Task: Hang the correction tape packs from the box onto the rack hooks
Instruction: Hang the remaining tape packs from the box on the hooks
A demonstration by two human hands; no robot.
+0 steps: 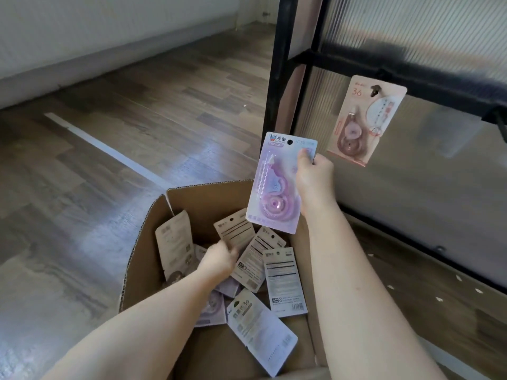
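Purple-tinted, the correction tape pack (279, 182) sits upright in the right hand (314, 176), above the far right corner of the cardboard box (142, 242). The thumb presses on the front of the card near its upper right edge, and the other fingers are hidden behind it, so this grip is holding the pack by its right side. Its round hang hole shows at the top, clear of any hook.

Down inside the box, the left hand (219, 260) reaches among the loose packs (284, 281), most of which lie back side up, overlapping one another. Its fingers are blurred and touch the packs, but whether they hold 1 cannot be told.

On the black rack (277, 86) to the right, 1 pink pack (365, 119) marked 36 hangs from a hook (374, 90) below the crossbar, tilted slightly. Ribbed translucent panels fill the rack frame. The box stands on a wood-pattern floor (109, 105) crossed by a pale strip.
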